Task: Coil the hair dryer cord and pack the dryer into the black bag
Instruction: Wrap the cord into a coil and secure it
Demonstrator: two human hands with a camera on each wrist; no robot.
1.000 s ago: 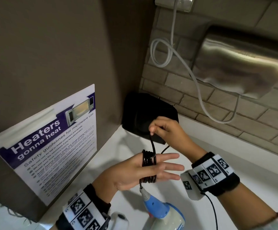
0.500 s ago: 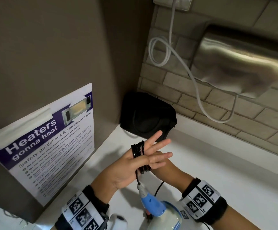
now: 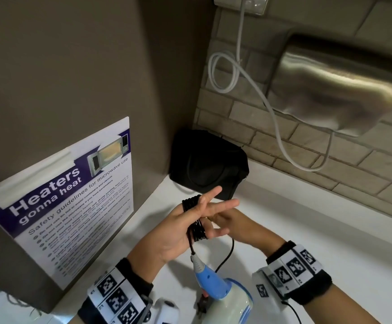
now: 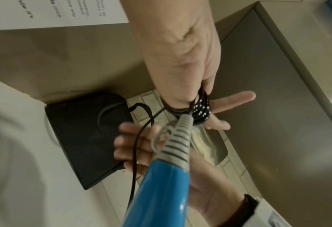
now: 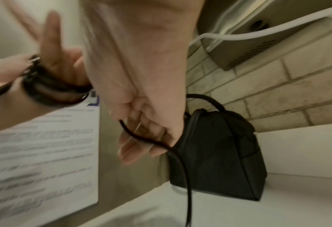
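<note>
The cord [image 3: 196, 220] is wound in several black loops around the fingers of the left hand [image 3: 181, 230], whose fingers are straight and spread, pointing far and right. From the coil a short length drops to the grey strain relief of the blue-and-white dryer [image 3: 216, 291], which hangs near the bottom edge, between the two wrists. The right hand [image 3: 234, 226] sits just behind the left, fingers curled around the loose run of cord, which trails down from its grip. The bag [image 3: 207, 166] stands shut in the far corner of the white counter [image 3: 307, 242], against the brick wall [image 3: 248, 118]. A poster [image 3: 73, 195] is on the left panel.
</note>
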